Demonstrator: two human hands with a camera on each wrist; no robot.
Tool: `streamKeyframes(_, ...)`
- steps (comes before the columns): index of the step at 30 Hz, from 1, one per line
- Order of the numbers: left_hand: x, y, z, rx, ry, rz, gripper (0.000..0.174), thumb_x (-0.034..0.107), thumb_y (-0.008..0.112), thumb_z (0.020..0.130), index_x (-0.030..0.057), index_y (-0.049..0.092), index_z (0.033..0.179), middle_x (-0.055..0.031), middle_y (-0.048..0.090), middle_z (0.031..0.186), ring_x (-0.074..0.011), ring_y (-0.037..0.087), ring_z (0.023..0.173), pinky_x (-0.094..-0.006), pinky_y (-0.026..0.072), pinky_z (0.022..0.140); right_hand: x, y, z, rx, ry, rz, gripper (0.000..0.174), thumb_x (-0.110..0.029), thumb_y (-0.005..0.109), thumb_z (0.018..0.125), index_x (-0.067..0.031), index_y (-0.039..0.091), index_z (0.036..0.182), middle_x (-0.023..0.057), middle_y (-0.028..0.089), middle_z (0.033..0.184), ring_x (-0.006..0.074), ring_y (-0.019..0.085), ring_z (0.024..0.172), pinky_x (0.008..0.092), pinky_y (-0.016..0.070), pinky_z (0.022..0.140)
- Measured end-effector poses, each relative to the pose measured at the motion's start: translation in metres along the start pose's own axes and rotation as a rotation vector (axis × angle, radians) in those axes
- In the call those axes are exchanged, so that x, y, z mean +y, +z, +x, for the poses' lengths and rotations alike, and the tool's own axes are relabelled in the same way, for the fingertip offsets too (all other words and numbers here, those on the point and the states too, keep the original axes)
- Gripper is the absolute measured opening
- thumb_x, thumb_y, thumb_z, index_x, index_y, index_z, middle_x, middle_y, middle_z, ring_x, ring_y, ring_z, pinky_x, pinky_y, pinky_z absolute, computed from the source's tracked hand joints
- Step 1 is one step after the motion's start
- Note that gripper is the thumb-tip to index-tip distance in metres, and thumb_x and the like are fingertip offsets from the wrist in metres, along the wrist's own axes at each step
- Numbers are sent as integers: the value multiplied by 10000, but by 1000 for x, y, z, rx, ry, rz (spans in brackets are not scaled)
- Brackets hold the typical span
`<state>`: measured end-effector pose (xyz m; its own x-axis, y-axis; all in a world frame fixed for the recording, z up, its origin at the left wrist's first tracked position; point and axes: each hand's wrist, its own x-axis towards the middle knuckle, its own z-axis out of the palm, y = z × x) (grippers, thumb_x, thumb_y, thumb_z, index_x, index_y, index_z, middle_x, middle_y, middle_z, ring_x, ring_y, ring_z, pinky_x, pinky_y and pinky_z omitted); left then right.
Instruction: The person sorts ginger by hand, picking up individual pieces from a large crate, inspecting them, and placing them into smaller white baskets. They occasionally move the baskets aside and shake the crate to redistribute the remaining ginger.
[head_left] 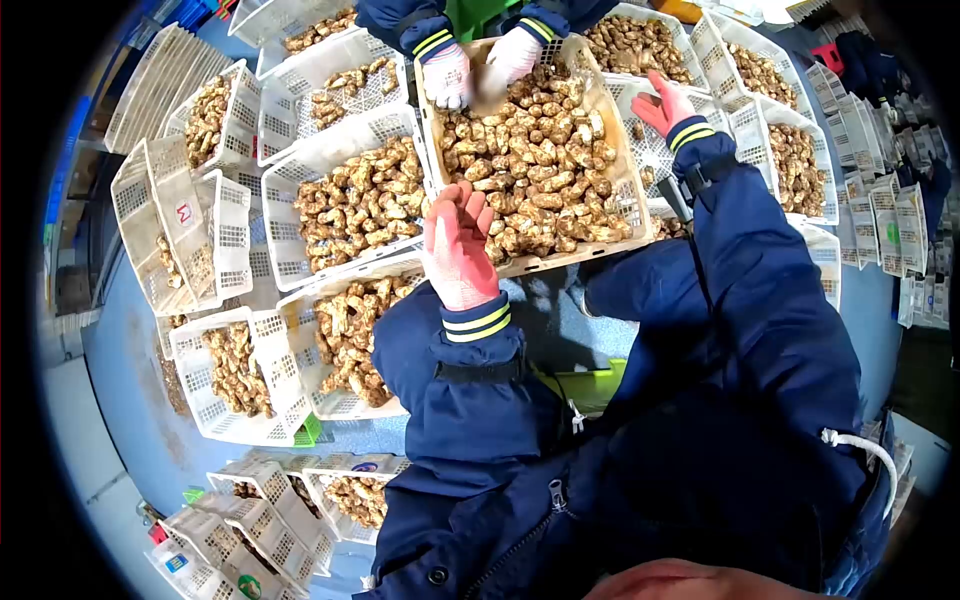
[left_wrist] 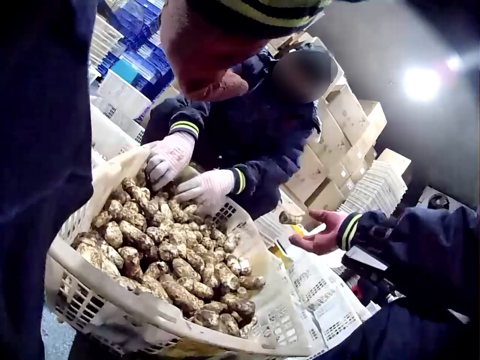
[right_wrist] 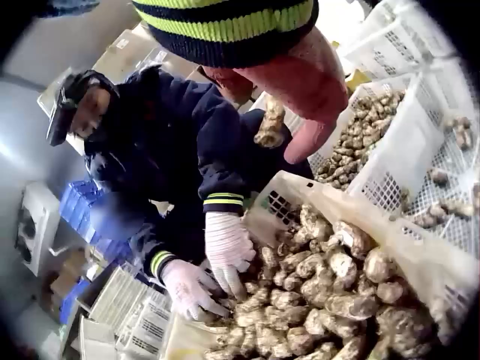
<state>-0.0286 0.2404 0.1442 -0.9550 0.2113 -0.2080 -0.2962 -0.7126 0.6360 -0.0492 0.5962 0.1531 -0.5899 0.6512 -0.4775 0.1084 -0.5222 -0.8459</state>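
A crate of brown knobbly tubers stands before the wearer. My left hand, in a pink-red glove, is raised over its near left edge, fingers loosely bent, with nothing visible in it; the left wrist view shows this hand at the top. My right hand is over the crates on the right, fingers spread. One tuber appears just off the fingertips of the right hand, seemingly in the air. The right wrist view shows this tuber beside the hand.
Another person's two white-gloved hands are among the tubers at the crate's far edge. White crates with tubers stand to the left, and more crates to the right. Stacked empty crates are at the far left. Cardboard boxes stand behind that person.
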Motion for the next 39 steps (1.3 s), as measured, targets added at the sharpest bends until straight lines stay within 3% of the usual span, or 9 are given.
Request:
streamKeyframes(3, 0, -1, 0, -10, -6, -5, 377, 263, 482, 886, -4, 438, 1148, -103, 534, 1083, -212, 539, 972, -317, 447, 822, 26, 17, 4, -481, -98, -1349, 489, -331, 575, 795, -71, 471, 1196, 164, 502, 1153, 275, 520, 1016, 326, 430, 880)
streamKeyframes(5, 3, 5, -2, 19, -8, 6, 377, 254, 485, 885, -9, 433, 1149, -108, 534, 1082, -211, 540, 967, -310, 456, 804, 70, 45, -36, -790, -503, -1680, 426, -341, 527, 786, -66, 534, 1112, 118, 536, 1126, 247, 567, 920, 341, 445, 844)
streamKeyframes(9, 5, 3, -1, 5, -4, -46, 362, 234, 491, 883, -27, 431, 1127, -105, 521, 1036, -197, 541, 910, -288, 467, 764, 147, 76, -47, -959, -529, -2498, 475, -305, 446, 806, -72, 451, 1220, 94, 518, 1179, 187, 520, 1043, 341, 394, 909)
streamKeyframes(14, 8, 7, -4, 53, 13, -16, 358, 238, 494, 881, -26, 436, 1115, -106, 526, 1026, -188, 543, 888, -287, 466, 762, 165, 63, -40, -897, -982, -2273, 254, -228, 412, 810, -71, 593, 894, 79, 615, 851, 211, 593, 794, 343, 464, 747)
streamKeyframes(15, 9, 8, -5, 68, 4, -9, 359, 240, 498, 879, -23, 439, 1116, -109, 528, 1039, -191, 547, 895, -291, 466, 766, 155, 67, -37, -840, -687, -2253, 261, -271, 443, 793, -97, 594, 914, 86, 620, 856, 219, 594, 808, 340, 464, 739)
streamKeyframes(18, 6, 2, 0, 42, 6, -25, 367, 247, 502, 877, -18, 443, 1123, -116, 528, 1067, -199, 550, 919, -301, 466, 780, 105, 67, -54, -685, -496, -1903, 277, -313, 494, 786, -168, 598, 998, 110, 621, 944, 259, 582, 901, 364, 446, 788)
streamKeyframes(31, 2, 3, 0, 38, 17, 44, 384, 258, 472, 890, -24, 422, 1146, -116, 516, 1072, -204, 543, 937, -308, 462, 795, 169, 65, -33, -893, -524, -2454, 466, -364, 543, 740, -99, 527, 1122, 93, 581, 1066, 216, 543, 1011, 342, 439, 827)
streamKeyframes(33, 3, 5, 1, 37, 15, 42, 375, 255, 469, 892, -23, 428, 1140, -112, 518, 1068, -204, 544, 933, -310, 461, 795, 191, 49, -15, -875, -961, -2318, 340, -318, 430, 818, -67, 553, 1011, 71, 598, 1024, 205, 568, 954, 330, 450, 798)
streamKeyframes(39, 2, 5, -1, 64, 15, 13, 359, 246, 477, 890, -15, 436, 1133, -97, 527, 1052, -193, 547, 915, -304, 464, 780, 124, 69, -53, -865, -518, -2119, 278, -237, 508, 778, -77, 574, 996, 87, 603, 994, 235, 565, 949, 341, 438, 814)
